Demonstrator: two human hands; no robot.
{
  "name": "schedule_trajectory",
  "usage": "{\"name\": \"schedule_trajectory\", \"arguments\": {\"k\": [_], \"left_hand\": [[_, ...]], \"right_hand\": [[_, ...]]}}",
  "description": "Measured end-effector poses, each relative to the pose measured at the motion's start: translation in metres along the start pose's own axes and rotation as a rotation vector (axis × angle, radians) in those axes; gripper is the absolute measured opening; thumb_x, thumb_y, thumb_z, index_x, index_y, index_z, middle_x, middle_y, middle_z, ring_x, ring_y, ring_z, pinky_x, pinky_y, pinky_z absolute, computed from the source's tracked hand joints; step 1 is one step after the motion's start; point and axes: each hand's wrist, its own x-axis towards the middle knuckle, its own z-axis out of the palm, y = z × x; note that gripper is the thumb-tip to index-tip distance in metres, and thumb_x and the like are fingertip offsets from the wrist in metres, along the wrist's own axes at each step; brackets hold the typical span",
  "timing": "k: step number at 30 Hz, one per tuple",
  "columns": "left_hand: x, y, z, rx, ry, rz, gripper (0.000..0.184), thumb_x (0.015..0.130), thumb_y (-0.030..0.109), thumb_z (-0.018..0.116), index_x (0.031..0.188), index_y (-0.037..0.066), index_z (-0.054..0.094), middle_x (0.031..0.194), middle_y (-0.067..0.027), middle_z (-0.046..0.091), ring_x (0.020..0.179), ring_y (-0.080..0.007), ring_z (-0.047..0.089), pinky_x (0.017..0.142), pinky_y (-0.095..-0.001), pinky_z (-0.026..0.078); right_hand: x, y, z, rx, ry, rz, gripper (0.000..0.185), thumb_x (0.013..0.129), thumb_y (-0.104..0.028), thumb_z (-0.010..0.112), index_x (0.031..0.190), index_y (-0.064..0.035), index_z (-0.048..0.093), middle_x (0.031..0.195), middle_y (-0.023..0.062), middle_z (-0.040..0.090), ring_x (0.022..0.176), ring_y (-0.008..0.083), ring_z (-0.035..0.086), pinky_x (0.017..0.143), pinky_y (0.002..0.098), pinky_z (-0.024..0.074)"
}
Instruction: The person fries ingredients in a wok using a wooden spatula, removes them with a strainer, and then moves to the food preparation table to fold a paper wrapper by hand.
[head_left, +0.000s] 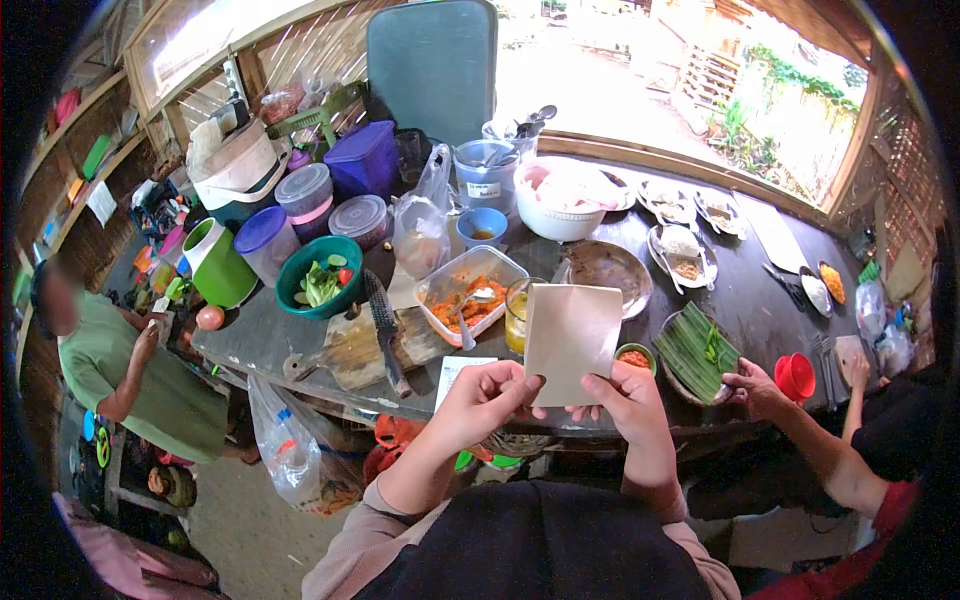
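Both my hands hold a sheet of brown paper (570,325) upright over the table's front edge. My left hand (490,402) pinches its lower left corner, and my right hand (625,400) pinches the lower right. Behind the paper, partly hidden, stands a glass (515,318) of yellow-orange drink. Left of it is a clear plastic tub (472,290) of orange food with a spoon in it. A small bowl of red sambal (635,358) sits just beyond my right hand.
A knife (385,330) lies across a wooden board (345,352) beside a green bowl (293,280) of vegetables. At right, another person's hand (757,388) touches a banana-leaf-lined plate (690,352). A person in green (140,370) stands at far left. Plates of food (683,258) line the back.
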Motion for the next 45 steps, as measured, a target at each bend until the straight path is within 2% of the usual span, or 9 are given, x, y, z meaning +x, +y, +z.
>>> {"name": "schedule_trajectory", "arguments": {"k": [9, 17, 19, 22, 28, 32, 34, 40, 45], "left_hand": [[-0.002, -0.015, 0.013, -0.092, -0.035, 0.134, 0.020, 0.089, 0.018, 0.056, 0.098, 0.001, 0.060, 0.080, -0.0014, 0.063, 0.075, -0.0067, 0.058, 0.066, -0.0208, 0.046], [0.004, -0.040, 0.017, 0.006, 0.011, 0.100, 0.021, 0.091, 0.017, 0.053, 0.096, -0.001, 0.062, 0.078, -0.0012, 0.063, 0.073, -0.0062, 0.057, 0.064, -0.0205, 0.046], [0.003, -0.041, 0.019, 0.100, -0.113, 0.104, 0.019, 0.090, 0.017, 0.054, 0.092, 0.000, 0.062, 0.072, 0.0001, 0.061, 0.068, -0.0048, 0.055, 0.060, -0.0206, 0.044], [0.004, -0.047, 0.012, 0.283, -0.155, 0.110, 0.019, 0.089, 0.017, 0.056, 0.088, 0.000, 0.063, 0.066, 0.0001, 0.058, 0.061, -0.0038, 0.050, 0.054, -0.0212, 0.041], [0.001, -0.050, 0.005, 0.311, -0.237, -0.046, 0.023, 0.088, 0.021, 0.057, 0.081, 0.000, 0.064, 0.059, 0.0014, 0.056, 0.052, -0.0031, 0.044, 0.047, -0.0207, 0.036], [0.003, -0.051, -0.003, 0.196, -0.165, -0.026, 0.025, 0.088, 0.022, 0.057, 0.078, 0.000, 0.064, 0.059, 0.0014, 0.057, 0.051, -0.0031, 0.047, 0.047, -0.0198, 0.037], [0.003, -0.041, -0.005, 0.119, -0.130, -0.223, 0.026, 0.088, 0.023, 0.058, 0.076, 0.001, 0.064, 0.060, -0.0002, 0.060, 0.054, -0.0038, 0.052, 0.048, -0.0192, 0.040], [0.005, -0.033, -0.002, 0.182, -0.202, -0.335, 0.027, 0.088, 0.024, 0.057, 0.077, 0.000, 0.065, 0.066, -0.0045, 0.065, 0.057, -0.0044, 0.055, 0.051, -0.0184, 0.043], [0.004, -0.022, 0.004, 0.173, -0.251, -0.354, 0.027, 0.089, 0.025, 0.056, 0.080, 0.000, 0.065, 0.068, -0.0061, 0.066, 0.056, -0.0049, 0.055, 0.052, -0.0176, 0.043]], "right_hand": [[0.002, 0.029, 0.012, 0.108, 0.186, -0.172, 0.021, 0.086, -0.013, 0.059, 0.102, 0.0005, 0.060, 0.081, 0.0011, 0.061, 0.074, 0.0068, 0.056, 0.058, 0.0224, 0.0450], [-0.001, 0.027, 0.025, 0.352, 0.166, -0.116, 0.024, 0.081, -0.005, 0.061, 0.104, 0.0029, 0.057, 0.095, 0.0048, 0.059, 0.081, 0.0121, 0.057, 0.068, 0.0264, 0.0503], [-0.002, 0.022, 0.026, 0.390, 0.161, -0.076, 0.027, 0.079, -0.004, 0.063, 0.104, 0.0028, 0.057, 0.096, 0.0050, 0.059, 0.082, 0.0125, 0.058, 0.068, 0.0267, 0.0501], [0.000, 0.019, 0.025, 0.352, 0.293, -0.180, 0.033, 0.073, -0.001, 0.068, 0.104, 0.0034, 0.058, 0.091, 0.0042, 0.061, 0.080, 0.0136, 0.059, 0.069, 0.0261, 0.0485], [-0.011, 0.019, -0.015, 0.001, 0.362, -0.225, 0.012, 0.067, 0.002, 0.071, 0.079, 0.0014, 0.068, 0.079, 0.0031, 0.061, 0.071, 0.0096, 0.055, 0.062, 0.0221, 0.0402], [-0.019, 0.021, -0.025, -0.083, 0.352, -0.189, 0.011, 0.073, -0.001, 0.068, 0.084, -0.0007, 0.065, 0.072, -0.0013, 0.056, 0.062, 0.0045, 0.046, 0.056, 0.0195, 0.0355], [-0.023, 0.025, -0.029, -0.172, 0.332, -0.156, 0.010, 0.076, -0.003, 0.066, 0.084, -0.0006, 0.062, 0.069, -0.0024, 0.053, 0.061, 0.0039, 0.044, 0.055, 0.0195, 0.0348], [-0.026, 0.021, -0.025, -0.443, 0.291, -0.110, 0.012, 0.085, -0.010, 0.057, 0.083, 0.0015, 0.054, 0.061, 0.0000, 0.047, 0.056, 0.0044, 0.038, 0.050, 0.0220, 0.0332], [-0.028, 0.023, -0.031, -0.559, 0.405, -0.312, 0.014, 0.088, -0.011, 0.053, 0.080, 0.0008, 0.054, 0.057, 0.0037, 0.048, 0.052, 0.0051, 0.041, 0.047, 0.0244, 0.0355]]}}
